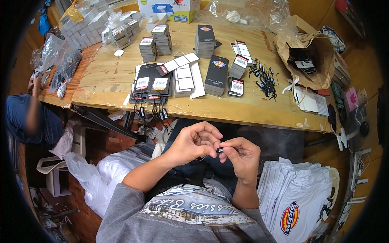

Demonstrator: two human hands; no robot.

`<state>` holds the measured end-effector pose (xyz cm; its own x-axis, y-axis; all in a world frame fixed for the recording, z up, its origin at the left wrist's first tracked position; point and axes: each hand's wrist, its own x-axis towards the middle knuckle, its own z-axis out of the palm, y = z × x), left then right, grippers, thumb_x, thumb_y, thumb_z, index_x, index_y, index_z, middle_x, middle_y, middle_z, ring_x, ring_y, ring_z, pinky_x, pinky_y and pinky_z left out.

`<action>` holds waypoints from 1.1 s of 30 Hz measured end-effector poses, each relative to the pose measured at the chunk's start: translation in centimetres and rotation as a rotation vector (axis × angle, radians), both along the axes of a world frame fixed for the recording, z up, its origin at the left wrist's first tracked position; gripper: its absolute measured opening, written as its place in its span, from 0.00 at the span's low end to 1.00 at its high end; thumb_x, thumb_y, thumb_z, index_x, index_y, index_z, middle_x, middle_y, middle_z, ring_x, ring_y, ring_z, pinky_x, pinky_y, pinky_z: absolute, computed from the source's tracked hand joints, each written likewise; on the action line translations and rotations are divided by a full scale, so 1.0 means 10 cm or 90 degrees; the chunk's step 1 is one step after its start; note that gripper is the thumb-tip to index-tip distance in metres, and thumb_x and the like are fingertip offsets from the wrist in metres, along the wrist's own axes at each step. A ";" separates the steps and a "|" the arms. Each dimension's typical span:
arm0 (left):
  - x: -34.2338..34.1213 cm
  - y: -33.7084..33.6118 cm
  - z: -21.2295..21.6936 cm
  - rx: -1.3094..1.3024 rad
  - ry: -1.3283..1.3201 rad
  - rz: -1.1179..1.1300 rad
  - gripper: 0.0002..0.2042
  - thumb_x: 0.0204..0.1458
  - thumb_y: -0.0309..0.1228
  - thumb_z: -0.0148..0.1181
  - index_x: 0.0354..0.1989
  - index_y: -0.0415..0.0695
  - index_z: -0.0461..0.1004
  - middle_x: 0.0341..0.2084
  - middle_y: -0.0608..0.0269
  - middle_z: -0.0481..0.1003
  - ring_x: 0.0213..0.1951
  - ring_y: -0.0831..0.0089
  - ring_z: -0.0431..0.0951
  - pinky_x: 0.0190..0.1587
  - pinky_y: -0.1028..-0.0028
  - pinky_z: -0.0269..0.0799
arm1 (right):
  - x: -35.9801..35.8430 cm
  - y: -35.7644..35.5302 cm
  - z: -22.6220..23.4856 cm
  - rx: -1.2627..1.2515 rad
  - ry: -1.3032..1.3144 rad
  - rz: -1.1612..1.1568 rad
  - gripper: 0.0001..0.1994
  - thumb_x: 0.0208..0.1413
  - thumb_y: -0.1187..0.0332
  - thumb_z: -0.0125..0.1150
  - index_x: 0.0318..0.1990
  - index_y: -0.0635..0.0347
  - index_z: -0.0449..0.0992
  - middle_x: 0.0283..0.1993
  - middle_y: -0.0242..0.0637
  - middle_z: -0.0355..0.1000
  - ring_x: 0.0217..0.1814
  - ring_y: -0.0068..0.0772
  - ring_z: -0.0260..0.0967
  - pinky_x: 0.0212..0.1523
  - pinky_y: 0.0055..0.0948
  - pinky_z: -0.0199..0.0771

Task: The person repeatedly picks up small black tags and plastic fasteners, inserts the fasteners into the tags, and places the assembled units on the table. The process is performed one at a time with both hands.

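Observation:
A small black hang tag string (220, 150) with a white-marked plastic seal is between my two hands, in front of the table edge. My right hand (242, 156) pinches the seal between thumb and forefinger. My left hand (197, 139) meets it from the other side, fingers curled and thumb tip at the seal's left end. More of these black strings (263, 79) lie in a loose heap on the table (170, 106). Black hang tags (142, 81) with white stickers lie at the table's front, their strings dangling over the edge.
Stacks of black tags (216, 75) and stickered cards (162, 40) stand on the table. A brown paper bag (279, 44) is at the right. Folded white shirts (283, 194) pile at lower right, and plastic bags (97, 174) lie lower left. Another person (32, 117) sits at far left.

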<state>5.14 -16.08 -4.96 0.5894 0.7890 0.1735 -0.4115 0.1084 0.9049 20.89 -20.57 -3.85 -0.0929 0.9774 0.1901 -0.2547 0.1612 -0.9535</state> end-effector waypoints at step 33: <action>-1.45 0.64 0.33 0.657 0.623 0.704 0.08 0.32 0.14 0.54 0.24 0.38 0.71 0.22 0.60 0.66 0.25 0.69 0.69 0.26 0.76 0.64 | -0.74 0.26 0.21 0.423 -0.381 0.247 0.09 0.39 0.78 0.54 0.32 0.64 0.68 0.26 0.40 0.68 0.28 0.39 0.68 0.29 0.29 0.69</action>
<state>-9.33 -9.63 -1.70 0.1004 0.6573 0.7469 0.7744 -0.5230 0.3561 13.53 -17.93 -1.71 -0.6461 0.5694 0.5082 0.0933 0.7198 -0.6879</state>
